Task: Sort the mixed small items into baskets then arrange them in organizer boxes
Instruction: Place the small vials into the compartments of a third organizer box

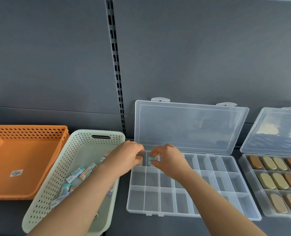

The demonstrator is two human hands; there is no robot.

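In the head view, the left hand (pixel 129 157) and right hand (pixel 168 159) are held over the back-left compartments of the middle box (pixel 151 200). A teal item (pixel 151 158) is pinched in the right fingers, and an orange item (pixel 139 158) seems clamped in the left. Most compartments are seen bare, and many items (pixel 80 172) are left in the green basket (pixel 56 176) (the orange basket (pixel 30 160) shows only a label). The right box (pixel 252 184) is largely filled, so arranging here is judged barely begun.

no legible text, white sticker (pixel 16 172) inside orange basket (pixel 28 129) blurred, labels on small items (pixel 76 174) right of it unreadable
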